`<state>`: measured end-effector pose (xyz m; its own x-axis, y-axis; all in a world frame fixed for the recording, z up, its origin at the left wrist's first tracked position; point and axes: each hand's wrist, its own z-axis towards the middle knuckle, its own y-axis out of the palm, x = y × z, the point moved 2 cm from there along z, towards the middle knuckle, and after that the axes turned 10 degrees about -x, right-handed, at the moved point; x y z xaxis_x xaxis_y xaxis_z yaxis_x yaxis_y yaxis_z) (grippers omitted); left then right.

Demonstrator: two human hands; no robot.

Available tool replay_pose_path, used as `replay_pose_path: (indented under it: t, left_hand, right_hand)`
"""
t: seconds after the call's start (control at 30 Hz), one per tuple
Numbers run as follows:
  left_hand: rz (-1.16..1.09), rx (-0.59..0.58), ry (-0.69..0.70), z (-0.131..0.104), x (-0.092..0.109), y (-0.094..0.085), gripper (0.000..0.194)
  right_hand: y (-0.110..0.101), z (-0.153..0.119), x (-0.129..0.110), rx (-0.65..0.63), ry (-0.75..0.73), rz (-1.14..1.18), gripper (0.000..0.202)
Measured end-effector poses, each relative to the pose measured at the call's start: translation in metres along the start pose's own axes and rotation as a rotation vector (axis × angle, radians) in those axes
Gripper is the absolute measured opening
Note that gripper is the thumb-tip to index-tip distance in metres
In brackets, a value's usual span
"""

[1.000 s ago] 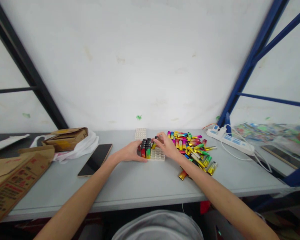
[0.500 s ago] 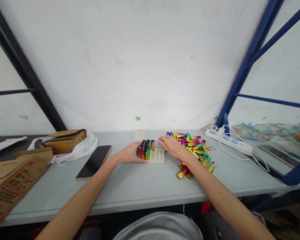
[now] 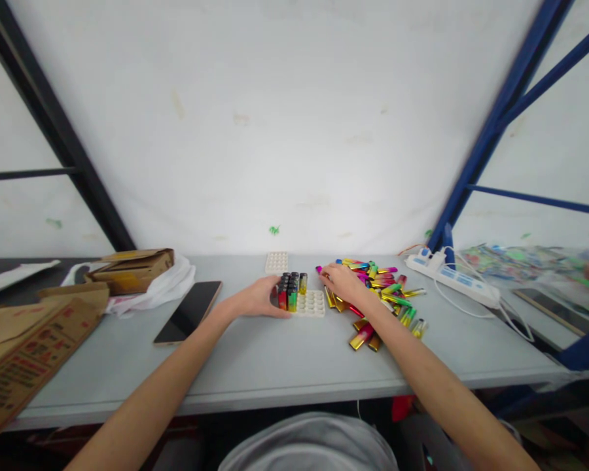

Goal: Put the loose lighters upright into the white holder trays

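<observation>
A white tray [image 3: 315, 305] with rows of round holes lies on the table before me. Shiny, colour-graded lighter cases [image 3: 292, 301] with black tops stand upright, packed in its left part. My left hand [image 3: 261, 297] curves round the left side of that group, fingers behind and thumb in front. To the right, a loose pile of lighter cases [image 3: 390, 288] in gold, green, magenta and blue lies spread out. My right hand [image 3: 344, 281] is at the pile's left edge, its fingers bent down together. A magenta end pokes out by its fingertips; the rest of that case is hidden.
A second white tray [image 3: 277, 262] lies near the wall. At left are a dark phone [image 3: 188, 312], an opened carton [image 3: 132, 269] on a white bag and brown cardboard [image 3: 39, 347]. A power strip [image 3: 454, 280] with cables lies at right, beside a blue post [image 3: 495, 131].
My right hand has moved right, from beside the tray onto the left edge of the pile. My left hand stays round the standing cases. The view has shifted slightly.
</observation>
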<state>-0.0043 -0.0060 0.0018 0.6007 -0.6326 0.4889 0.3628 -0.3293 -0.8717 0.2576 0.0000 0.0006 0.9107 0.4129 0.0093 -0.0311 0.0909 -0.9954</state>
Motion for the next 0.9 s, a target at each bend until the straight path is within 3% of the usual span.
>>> replay_pose_path:
  t: [0.17, 0.3, 0.5, 0.67, 0.73, 0.8, 0.9]
  left_hand:
    - [0.016, -0.025, -0.037, 0.000, 0.002, -0.001, 0.075]
    - [0.030, -0.020, -0.046, 0.000, 0.001, -0.001, 0.075]
    - [0.012, -0.013, -0.010, 0.001, -0.002, 0.000, 0.073]
    - [0.035, -0.024, -0.010, 0.001, -0.002, 0.001, 0.073]
    - [0.039, -0.026, -0.009, 0.000, -0.001, 0.001, 0.072]
    - [0.027, -0.018, 0.002, 0.000, 0.001, 0.000, 0.072]
    - [0.014, -0.002, 0.011, 0.000, 0.002, 0.000, 0.072]
  right_hand:
    - [0.000, 0.005, -0.008, -0.030, 0.164, -0.048, 0.034]
    - [-0.004, 0.005, -0.015, -0.034, 0.221, -0.017, 0.025]
    - [-0.001, 0.005, -0.006, 0.161, 0.192, 0.221, 0.043]
    - [-0.001, 0.005, 0.003, 0.311, 0.017, 0.671, 0.021]
    - [-0.003, 0.004, -0.001, 0.292, -0.033, 0.969, 0.014]
    - [-0.005, 0.003, -0.008, 0.244, -0.065, 1.216, 0.020]
    - [-0.007, 0.002, -0.021, 0.172, -0.072, 1.420, 0.033]
